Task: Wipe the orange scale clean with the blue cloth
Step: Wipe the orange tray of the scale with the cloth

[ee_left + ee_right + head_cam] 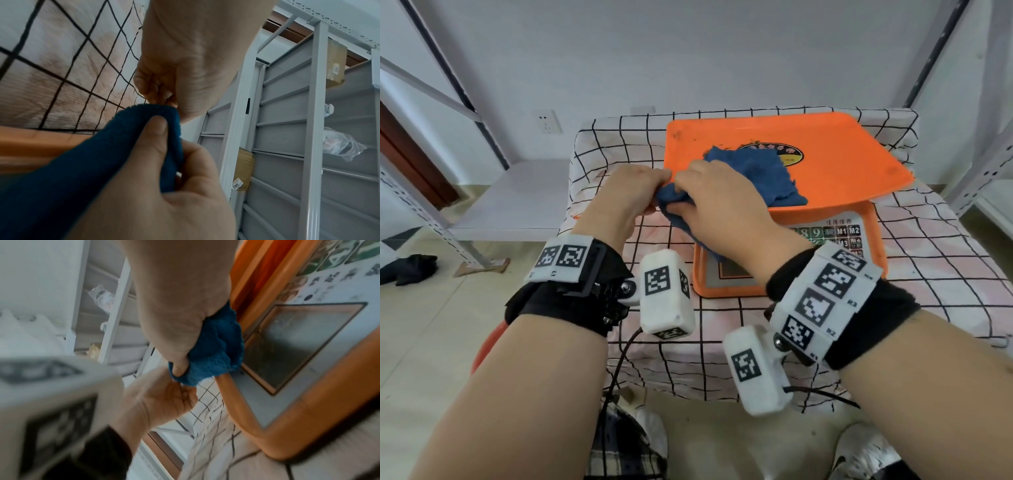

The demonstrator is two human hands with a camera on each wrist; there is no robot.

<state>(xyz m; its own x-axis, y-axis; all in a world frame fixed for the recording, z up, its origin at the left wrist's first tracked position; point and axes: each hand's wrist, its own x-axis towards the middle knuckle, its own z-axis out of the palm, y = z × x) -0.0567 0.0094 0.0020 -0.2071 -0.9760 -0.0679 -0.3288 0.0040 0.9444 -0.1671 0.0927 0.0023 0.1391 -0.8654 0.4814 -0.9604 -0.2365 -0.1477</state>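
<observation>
While both hands meet at the near left corner of the scale's tray, the blue cloth [753,178] lies partly spread on the orange tray and partly bunched between them. The right hand [717,202] has its fingers curled round a wad of the cloth, the thumb pressed into the fabric, as the right wrist view shows [213,352]. The left hand [626,192] sits just beside it, touching it; in the left wrist view its thumb [152,134] and bent fingers pinch a folded edge of the cloth [86,162].

The orange scale [808,161] stands on a table covered with a white sheet with black grid lines [945,260]. Its wide tray tilts up toward the far side and carries dark specks and a round yellow and black label [780,152], which the cloth partly hides. Below the tray, the scale's front panel shows a keypad [842,236] with number and memory keys, and a dark display window [298,344] with an orange rim round the body.

Each wrist wears a black strap with white blocks bearing black square markers [822,294]. Grey metal shelving [298,129] stands to the left of the table, holding cardboard boxes and a clear plastic bag. A dark piece of clothing [410,269] lies on the tiled floor.
</observation>
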